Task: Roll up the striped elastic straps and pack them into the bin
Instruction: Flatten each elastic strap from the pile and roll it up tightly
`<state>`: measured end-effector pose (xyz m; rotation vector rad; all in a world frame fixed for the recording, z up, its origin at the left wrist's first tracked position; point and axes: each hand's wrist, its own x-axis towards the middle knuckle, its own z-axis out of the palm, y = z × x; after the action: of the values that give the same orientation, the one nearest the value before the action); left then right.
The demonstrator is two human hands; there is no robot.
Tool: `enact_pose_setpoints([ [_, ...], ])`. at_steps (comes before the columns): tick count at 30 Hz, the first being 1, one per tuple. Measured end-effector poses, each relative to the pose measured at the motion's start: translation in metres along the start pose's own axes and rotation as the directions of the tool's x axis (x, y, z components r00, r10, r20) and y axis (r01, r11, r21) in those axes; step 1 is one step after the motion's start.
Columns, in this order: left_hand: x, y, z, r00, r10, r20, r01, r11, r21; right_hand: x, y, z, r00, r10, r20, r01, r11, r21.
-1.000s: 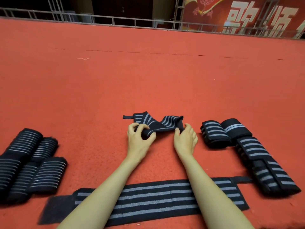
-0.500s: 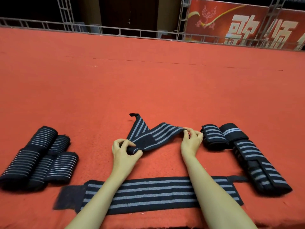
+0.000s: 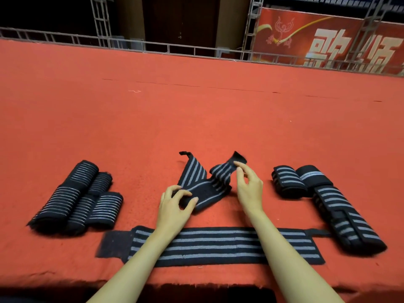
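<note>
A black strap with grey stripes (image 3: pixel 204 184) lies crumpled in a zigzag on the red carpet (image 3: pixel 196 119), both ends lifted. My left hand (image 3: pixel 175 204) pinches its near fold between thumb and fingers. My right hand (image 3: pixel 249 186) pinches the strap's raised right end with thumb and forefinger. A second striped strap (image 3: pixel 218 244) lies flat and stretched out under my forearms. No bin is in view.
Several rolled straps (image 3: pixel 80 197) sit in a cluster at the left. More rolled or folded straps (image 3: pixel 323 200) lie at the right. The carpet's frayed front edge (image 3: pixel 196 286) runs below my arms. A metal railing (image 3: pixel 166 48) and a red banner (image 3: pixel 328 42) stand far behind.
My right hand has lifted the strap's right end up and toward the left, so the strap folds up. My left hand keeps its pinch. The camera has tilted.
</note>
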<state>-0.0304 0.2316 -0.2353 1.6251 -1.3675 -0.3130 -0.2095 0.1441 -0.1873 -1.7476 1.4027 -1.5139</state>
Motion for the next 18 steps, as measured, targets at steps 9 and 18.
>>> enact_pose_setpoints([
  [9, -0.007, 0.037, -0.024, 0.985, 0.009, -0.174, -0.052, 0.969, -0.242, -0.018, -0.045, -0.004, 0.876, -0.094, 0.473, -0.063, 0.950, 0.305],
  [18, 0.007, 0.076, -0.059, 0.991, -0.130, -0.001, 0.108, 0.829, -0.549, -0.028, -0.049, -0.012, 0.810, -0.126, 0.573, -0.034, 0.965, 0.261],
])
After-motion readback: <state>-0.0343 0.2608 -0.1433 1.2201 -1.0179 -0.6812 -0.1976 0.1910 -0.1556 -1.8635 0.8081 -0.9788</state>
